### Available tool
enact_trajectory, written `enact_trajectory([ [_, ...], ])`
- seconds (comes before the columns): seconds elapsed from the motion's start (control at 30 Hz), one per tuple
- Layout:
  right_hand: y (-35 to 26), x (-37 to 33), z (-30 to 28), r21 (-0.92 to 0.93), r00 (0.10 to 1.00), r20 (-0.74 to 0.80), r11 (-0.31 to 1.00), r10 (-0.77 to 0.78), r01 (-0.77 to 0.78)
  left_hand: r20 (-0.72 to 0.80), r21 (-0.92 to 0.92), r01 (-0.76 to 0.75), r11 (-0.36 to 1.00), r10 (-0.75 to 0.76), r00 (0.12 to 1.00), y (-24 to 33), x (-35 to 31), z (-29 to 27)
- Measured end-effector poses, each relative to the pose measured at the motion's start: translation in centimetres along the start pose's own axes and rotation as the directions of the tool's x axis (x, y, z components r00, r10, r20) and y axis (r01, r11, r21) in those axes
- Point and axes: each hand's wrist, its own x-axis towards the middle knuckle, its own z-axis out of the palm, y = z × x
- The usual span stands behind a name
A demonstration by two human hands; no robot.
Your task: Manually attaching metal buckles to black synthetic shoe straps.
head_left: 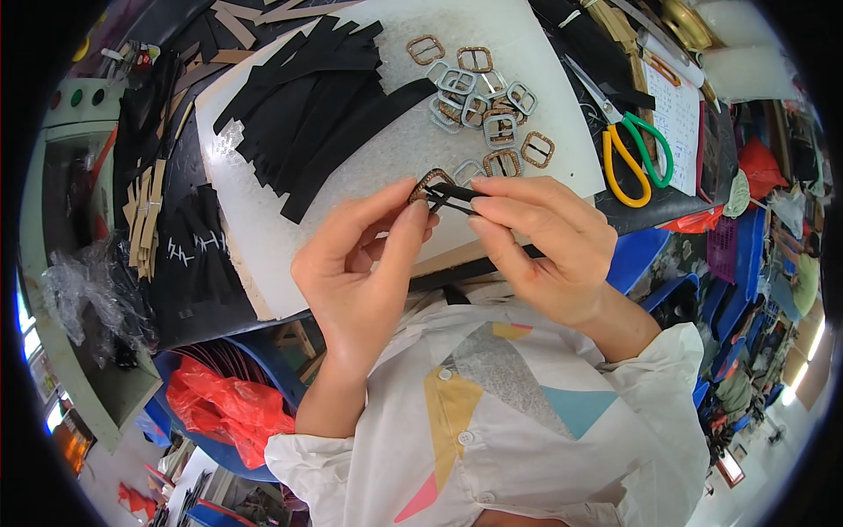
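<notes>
Between the thumb and fingers of my left hand [364, 233] is a brown patterned buckle [430, 182], held above the near part of a white board [263, 272]. My right hand [549, 241] pinches a black strap [455, 195] that passes through the buckle's frame; part of the strap is hidden by my fingers. Just beyond my hands lies a loose group of square buckles [500, 130], some brown, some silvery with a sparkling rim. To their left a pile of flat black strips [307, 105] is fanned out on the board.
Scissors [628, 140] with one yellow and one green handle lie right of the board, by a written sheet [672, 114]. Tan strips [145, 215] and clear plastic [97, 290] are at the left. A red bag [228, 404] fills a blue bin below the table edge.
</notes>
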Motion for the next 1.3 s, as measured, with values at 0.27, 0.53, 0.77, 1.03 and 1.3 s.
enact_trajectory([
  [0.27,-1.0,-0.1,0.3,-0.081,0.999,0.027,0.996,-0.042,0.044,0.059,0.475,-0.519,0.71,0.563,0.824,-1.1,-1.1,-0.2],
  [0.53,-1.3,-0.1,0.9,-0.022,0.992,0.04,0.992,-0.122,0.123,0.16,0.599,-0.636,0.486,0.706,0.69,-1.2,-1.5,-0.4],
  [0.77,-1.2,0.3,0.1,0.279,0.971,0.165,0.936,0.172,-0.213,-0.041,0.22,-0.322,0.921,0.338,0.94,-0.2,-2.1,-1.1],
  [1.03,-1.3,-0.1,-0.1,0.621,0.785,0.455,0.482,0.421,-0.618,0.19,-0.147,0.163,0.976,-0.133,0.973,0.9,-1.3,-3.0],
  [1.3,-1.0,-0.4,0.1,0.616,0.774,0.463,0.471,0.432,-0.631,0.142,-0.152,0.187,0.971,-0.166,0.976,1.0,-1.7,-2.6],
])
